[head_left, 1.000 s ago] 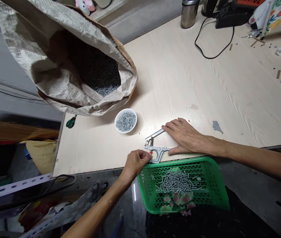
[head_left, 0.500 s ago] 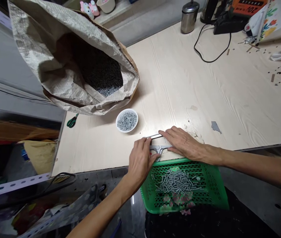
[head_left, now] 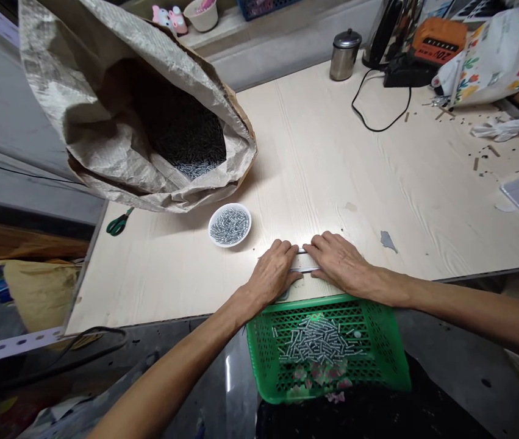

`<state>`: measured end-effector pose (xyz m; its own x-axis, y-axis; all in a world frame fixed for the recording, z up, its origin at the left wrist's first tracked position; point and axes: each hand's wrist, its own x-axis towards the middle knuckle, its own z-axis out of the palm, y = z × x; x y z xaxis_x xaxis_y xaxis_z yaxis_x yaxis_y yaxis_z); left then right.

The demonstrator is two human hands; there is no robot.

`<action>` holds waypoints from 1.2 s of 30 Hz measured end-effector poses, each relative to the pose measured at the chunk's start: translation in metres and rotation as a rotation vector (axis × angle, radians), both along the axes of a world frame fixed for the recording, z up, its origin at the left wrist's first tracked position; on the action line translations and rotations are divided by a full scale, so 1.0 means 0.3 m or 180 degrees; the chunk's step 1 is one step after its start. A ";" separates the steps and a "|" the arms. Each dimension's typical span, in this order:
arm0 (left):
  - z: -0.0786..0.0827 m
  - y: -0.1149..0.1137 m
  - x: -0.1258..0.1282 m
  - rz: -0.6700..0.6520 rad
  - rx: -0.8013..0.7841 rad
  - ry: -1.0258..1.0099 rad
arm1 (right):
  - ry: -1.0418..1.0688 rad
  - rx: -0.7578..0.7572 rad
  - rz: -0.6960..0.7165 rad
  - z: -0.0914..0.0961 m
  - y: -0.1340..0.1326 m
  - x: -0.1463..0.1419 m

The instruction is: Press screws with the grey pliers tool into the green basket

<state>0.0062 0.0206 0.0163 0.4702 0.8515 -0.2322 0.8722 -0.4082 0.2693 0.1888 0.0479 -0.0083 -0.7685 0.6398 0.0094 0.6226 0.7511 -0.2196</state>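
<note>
A metal hand press tool lies on the pale wooden table near its front edge, mostly covered by my hands. My left hand rests on the tool's left end, fingers curled over it. My right hand lies flat over the tool's handles, pressing them down. A small white bowl of little metal parts sits just beyond my left hand. A green plastic basket holding several small metal parts sits below the table edge, right under my hands.
A big paper sack of small metal parts stands open at the back left. Green scissors lie by the table's left edge. A steel jar, black cable, orange device and a floral bag stand at the back right.
My left hand moved up from the tool's red-tipped jaw onto the tool's left end. The tool's handles have closed together under my right hand.
</note>
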 end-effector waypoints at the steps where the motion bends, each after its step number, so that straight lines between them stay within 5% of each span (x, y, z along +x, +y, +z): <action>1: -0.007 -0.003 -0.002 0.0050 0.0004 -0.0015 | 0.0010 -0.0034 0.0065 -0.004 0.008 -0.005; 11: -0.045 -0.036 -0.011 0.0594 0.0353 -0.0152 | 0.0229 -0.0078 0.0344 -0.033 0.060 -0.016; 16: 0.010 -0.097 -0.076 0.1532 0.0973 -0.0906 | 0.0500 0.0238 0.0419 -0.039 0.032 -0.016; 20: 0.050 -0.172 -0.157 0.2530 0.0914 -0.1321 | 0.0503 -0.0134 0.0510 -0.068 0.027 -0.046; 23: 0.046 -0.221 -0.205 0.2893 0.0786 -0.1318 | 0.0931 -0.0495 0.0545 -0.080 0.051 -0.058; 26: 0.019 -0.254 -0.218 0.2610 0.0667 -0.1273 | 0.1257 -0.0742 0.0422 -0.084 0.088 -0.046; 32: -0.059 -0.227 -0.185 0.0811 0.0239 -0.0821 | 0.1535 -0.0809 -0.0036 -0.115 0.142 -0.010; 36: -0.061 -0.204 -0.169 0.0339 0.0188 -0.0364 | 0.1539 -0.0687 -0.0076 -0.142 0.142 -0.009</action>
